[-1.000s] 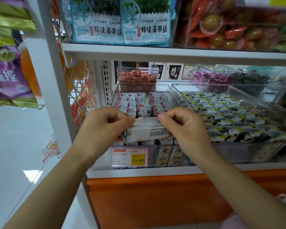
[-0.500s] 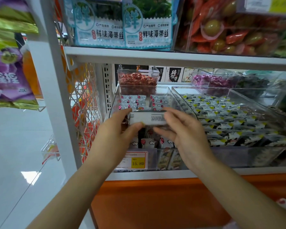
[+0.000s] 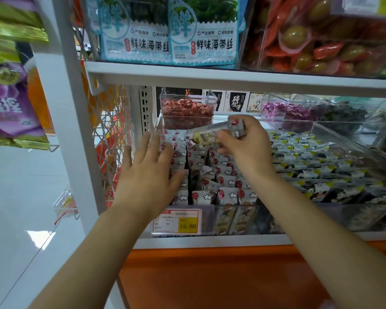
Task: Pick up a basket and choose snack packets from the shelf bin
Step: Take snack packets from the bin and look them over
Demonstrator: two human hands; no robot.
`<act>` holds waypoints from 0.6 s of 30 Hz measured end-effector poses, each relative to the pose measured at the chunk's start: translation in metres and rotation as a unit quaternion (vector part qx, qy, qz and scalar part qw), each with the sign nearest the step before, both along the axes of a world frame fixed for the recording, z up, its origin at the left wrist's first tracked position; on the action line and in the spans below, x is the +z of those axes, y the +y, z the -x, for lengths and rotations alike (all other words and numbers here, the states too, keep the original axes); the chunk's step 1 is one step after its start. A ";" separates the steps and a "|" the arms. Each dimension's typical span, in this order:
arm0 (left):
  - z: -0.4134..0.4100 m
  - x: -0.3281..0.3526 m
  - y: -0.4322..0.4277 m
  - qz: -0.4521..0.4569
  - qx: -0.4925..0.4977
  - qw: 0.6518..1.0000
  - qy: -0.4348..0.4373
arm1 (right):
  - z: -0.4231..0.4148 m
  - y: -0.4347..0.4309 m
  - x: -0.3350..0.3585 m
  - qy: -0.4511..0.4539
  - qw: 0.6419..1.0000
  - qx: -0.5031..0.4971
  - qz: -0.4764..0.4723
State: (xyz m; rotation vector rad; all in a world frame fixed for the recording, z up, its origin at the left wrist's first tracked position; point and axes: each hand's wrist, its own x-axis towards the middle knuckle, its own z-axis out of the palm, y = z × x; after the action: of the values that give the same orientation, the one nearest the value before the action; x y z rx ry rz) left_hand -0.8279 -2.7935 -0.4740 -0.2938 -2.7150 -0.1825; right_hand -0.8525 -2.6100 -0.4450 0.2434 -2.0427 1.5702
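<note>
A clear plastic shelf bin [image 3: 212,219] holds rows of small grey-and-white snack packets with red marks [image 3: 223,181]. My right hand [image 3: 247,148] pinches one long snack packet [image 3: 212,133] above the back of that bin. My left hand [image 3: 149,172] hovers with fingers spread over the bin's left side, holding nothing. No basket is in view.
A second clear bin [image 3: 343,134] of black-and-yellow packets sits to the right. A small box of red sweets [image 3: 187,108] stands behind. A price tag [image 3: 177,220] reads 15.80. The upper shelf [image 3: 232,75] overhangs. A white upright [image 3: 69,112] and wire rack [image 3: 114,130] stand left.
Both hands held the packet in front of the bin before. Now my left hand has let go and spread open, and my right hand has carried the packet up and back over the bin.
</note>
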 end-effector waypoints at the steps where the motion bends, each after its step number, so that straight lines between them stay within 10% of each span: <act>1: 0.001 -0.003 0.000 -0.001 -0.005 1.000 -0.014 | 0.008 -0.003 0.001 -0.004 1.000 -0.003 -0.025; 18: 0.005 -0.007 0.000 -0.056 -0.040 0.997 -0.031 | 0.070 -0.042 -0.003 -0.036 0.909 0.015 -0.415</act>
State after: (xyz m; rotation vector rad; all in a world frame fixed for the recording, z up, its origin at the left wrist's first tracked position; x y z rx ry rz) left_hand -0.8325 -2.7937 -0.4810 -0.3701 -2.7430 -0.3703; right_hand -0.9229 -2.6520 -0.4476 0.5275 -2.6672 0.6319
